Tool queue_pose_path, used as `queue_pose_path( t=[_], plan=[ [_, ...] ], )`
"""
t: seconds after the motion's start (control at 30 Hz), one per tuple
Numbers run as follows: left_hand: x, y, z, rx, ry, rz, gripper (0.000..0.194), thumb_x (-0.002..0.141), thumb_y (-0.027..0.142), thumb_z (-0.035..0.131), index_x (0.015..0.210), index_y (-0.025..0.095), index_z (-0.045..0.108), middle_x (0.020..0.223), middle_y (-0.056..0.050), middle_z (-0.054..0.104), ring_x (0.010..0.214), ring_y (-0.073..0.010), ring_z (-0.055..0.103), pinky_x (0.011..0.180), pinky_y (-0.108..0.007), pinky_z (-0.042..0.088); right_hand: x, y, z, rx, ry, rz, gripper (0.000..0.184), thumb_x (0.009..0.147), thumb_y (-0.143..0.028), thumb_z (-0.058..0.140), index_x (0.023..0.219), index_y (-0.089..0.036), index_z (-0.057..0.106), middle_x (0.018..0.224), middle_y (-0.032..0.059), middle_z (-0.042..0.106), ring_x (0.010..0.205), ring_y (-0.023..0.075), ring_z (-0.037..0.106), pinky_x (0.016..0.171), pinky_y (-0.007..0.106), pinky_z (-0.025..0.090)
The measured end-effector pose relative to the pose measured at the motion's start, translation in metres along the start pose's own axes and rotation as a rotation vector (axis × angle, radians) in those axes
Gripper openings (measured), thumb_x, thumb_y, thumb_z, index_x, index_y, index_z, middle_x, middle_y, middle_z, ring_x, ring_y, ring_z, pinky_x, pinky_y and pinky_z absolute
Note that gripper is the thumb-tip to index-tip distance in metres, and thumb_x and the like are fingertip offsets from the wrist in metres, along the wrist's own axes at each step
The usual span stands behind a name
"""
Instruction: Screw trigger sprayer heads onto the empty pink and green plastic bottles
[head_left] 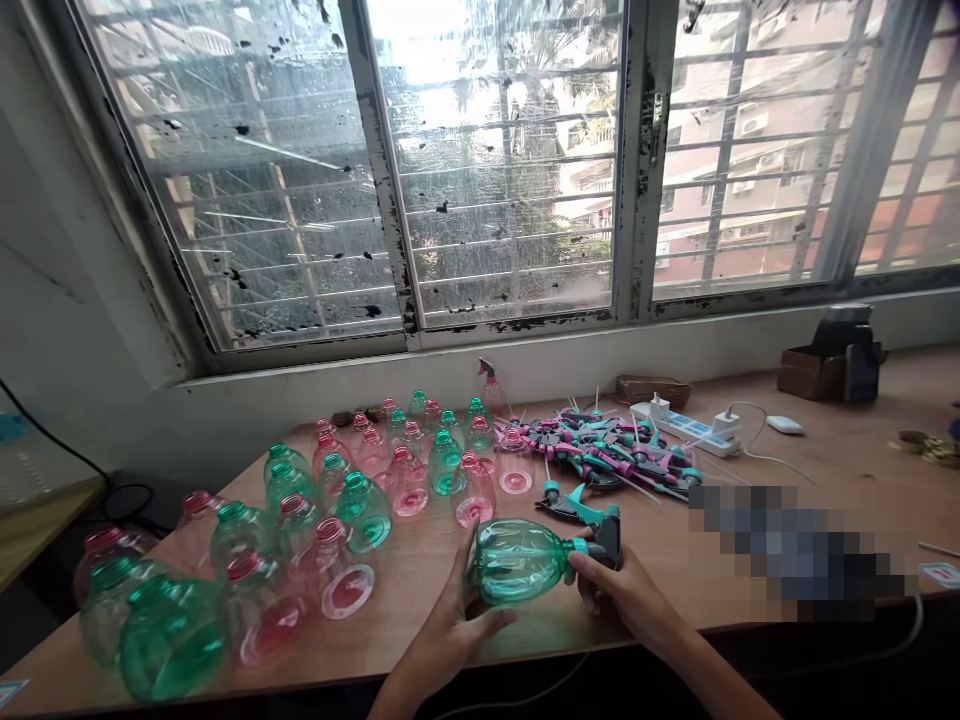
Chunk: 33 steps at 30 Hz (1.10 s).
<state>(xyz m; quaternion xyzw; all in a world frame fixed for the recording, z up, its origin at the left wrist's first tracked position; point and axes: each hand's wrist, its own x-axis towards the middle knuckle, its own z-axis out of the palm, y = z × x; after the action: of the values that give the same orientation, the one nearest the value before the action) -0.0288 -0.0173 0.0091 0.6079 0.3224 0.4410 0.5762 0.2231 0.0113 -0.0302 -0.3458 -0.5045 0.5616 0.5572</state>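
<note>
A green see-through spray bottle [519, 562] lies sideways in the air above the table's front edge, its base to the left. My left hand [469, 590] holds the base end, with the thumb below and the fingers behind the bottle. At the neck, my right hand [611, 580] is closed around the teal collar and the dark spray head [611, 538], thumb on the collar. Just behind lies a loose trigger sprayer [570, 502] in teal and black. Rows of open pink and green bottles [330, 570] stand to the left of my hands.
A heap of pink, teal and black trigger sprayers [600, 448] with thin tubes lies behind my hands. One pink bottle with a sprayer [491, 390] stands near the wall. Further right are a power strip [686, 430], cables and a brown box [810, 373]. A blurred patch covers something at right.
</note>
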Motion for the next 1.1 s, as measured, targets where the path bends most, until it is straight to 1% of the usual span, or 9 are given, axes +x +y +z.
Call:
queue_pose_path(
  t=[0.07, 0.2, 0.27, 0.47, 0.63, 0.7, 0.8, 0.93, 1.1],
  plan=[
    [-0.001, 0.004, 0.001, 0.023, 0.037, -0.004, 0.102, 0.082, 0.035, 0.078, 0.158, 0.034, 0.01, 0.166, -0.009, 0.027, 0.15, -0.0349, 0.03, 0.123, -0.051, 0.027, 0.0, -0.001, 0.001, 0.001, 0.003, -0.003, 0.034, 0.082, -0.046, 0.077, 0.096, -0.018, 0.062, 0.066, -0.0014, 0.068, 0.046, 0.0112, 0.054, 0.041, 0.022, 0.046],
    [-0.002, 0.009, 0.001, 0.076, 0.066, -0.016, 0.088, 0.087, 0.045, 0.07, 0.157, 0.03, 0.02, 0.159, -0.01, 0.042, 0.152, -0.0355, 0.025, 0.124, -0.051, 0.027, -0.001, -0.001, 0.001, -0.013, 0.015, 0.0, 0.036, 0.08, -0.047, 0.079, 0.095, -0.018, 0.063, 0.065, -0.0013, 0.067, 0.045, 0.0119, 0.053, 0.041, 0.023, 0.046],
    [-0.001, 0.008, 0.001, 0.076, 0.04, -0.024, 0.089, 0.086, 0.041, 0.073, 0.157, 0.031, 0.021, 0.157, -0.01, 0.046, 0.15, -0.0361, 0.028, 0.123, -0.053, 0.028, -0.001, -0.001, 0.001, -0.014, 0.025, 0.002, 0.035, 0.08, -0.047, 0.079, 0.094, -0.018, 0.064, 0.065, -0.0013, 0.066, 0.045, 0.0121, 0.053, 0.041, 0.024, 0.045],
    [0.0, -0.002, 0.0, 0.013, -0.018, 0.034, 0.097, 0.086, 0.026, 0.075, 0.157, 0.037, 0.011, 0.161, -0.008, 0.039, 0.148, -0.0336, 0.035, 0.122, -0.052, 0.03, 0.0, -0.001, 0.001, -0.009, 0.025, -0.01, 0.033, 0.082, -0.048, 0.077, 0.092, -0.019, 0.064, 0.065, -0.0016, 0.067, 0.043, 0.0115, 0.054, 0.041, 0.023, 0.042],
    [0.0, 0.0, -0.002, 0.051, 0.022, 0.024, 0.092, 0.088, 0.033, 0.072, 0.158, 0.033, 0.013, 0.165, -0.007, 0.031, 0.151, -0.0333, 0.028, 0.123, -0.051, 0.028, -0.002, -0.002, 0.001, -0.017, 0.026, 0.003, 0.039, 0.08, -0.046, 0.08, 0.102, -0.02, 0.062, 0.067, -0.0013, 0.068, 0.045, 0.0112, 0.053, 0.042, 0.022, 0.044],
    [0.0, 0.003, -0.002, 0.08, 0.041, 0.013, 0.084, 0.089, 0.038, 0.07, 0.157, 0.03, 0.022, 0.164, -0.007, 0.034, 0.151, -0.034, 0.028, 0.124, -0.051, 0.027, -0.003, -0.003, 0.002, -0.025, 0.019, 0.004, 0.04, 0.079, -0.047, 0.08, 0.103, -0.02, 0.062, 0.067, -0.0008, 0.068, 0.046, 0.0115, 0.053, 0.042, 0.023, 0.045],
    [0.001, 0.003, -0.001, 0.094, 0.031, 0.009, 0.078, 0.089, 0.035, 0.07, 0.155, 0.028, 0.029, 0.159, -0.007, 0.044, 0.151, -0.0338, 0.028, 0.124, -0.052, 0.028, -0.003, -0.005, 0.002, -0.048, 0.026, 0.004, 0.04, 0.078, -0.048, 0.08, 0.1, -0.019, 0.064, 0.067, 0.0002, 0.068, 0.048, 0.0125, 0.054, 0.042, 0.023, 0.046],
    [0.002, -0.002, -0.001, 0.04, 0.042, 0.027, 0.085, 0.089, 0.027, 0.071, 0.156, 0.034, 0.02, 0.159, -0.006, 0.044, 0.149, -0.0318, 0.034, 0.123, -0.049, 0.031, -0.002, -0.005, 0.002, -0.043, 0.035, 0.016, 0.043, 0.075, -0.051, 0.081, 0.098, -0.019, 0.064, 0.069, 0.0007, 0.07, 0.045, 0.0128, 0.055, 0.041, 0.023, 0.044],
    [0.001, -0.005, -0.002, 0.013, 0.017, 0.038, 0.093, 0.086, 0.028, 0.075, 0.157, 0.036, 0.015, 0.161, -0.007, 0.039, 0.147, -0.0328, 0.038, 0.122, -0.05, 0.031, -0.002, -0.003, 0.002, -0.015, 0.01, 0.002, 0.042, 0.076, -0.05, 0.081, 0.099, -0.02, 0.062, 0.069, 0.0, 0.071, 0.044, 0.0123, 0.055, 0.041, 0.023, 0.043]
  ],
)
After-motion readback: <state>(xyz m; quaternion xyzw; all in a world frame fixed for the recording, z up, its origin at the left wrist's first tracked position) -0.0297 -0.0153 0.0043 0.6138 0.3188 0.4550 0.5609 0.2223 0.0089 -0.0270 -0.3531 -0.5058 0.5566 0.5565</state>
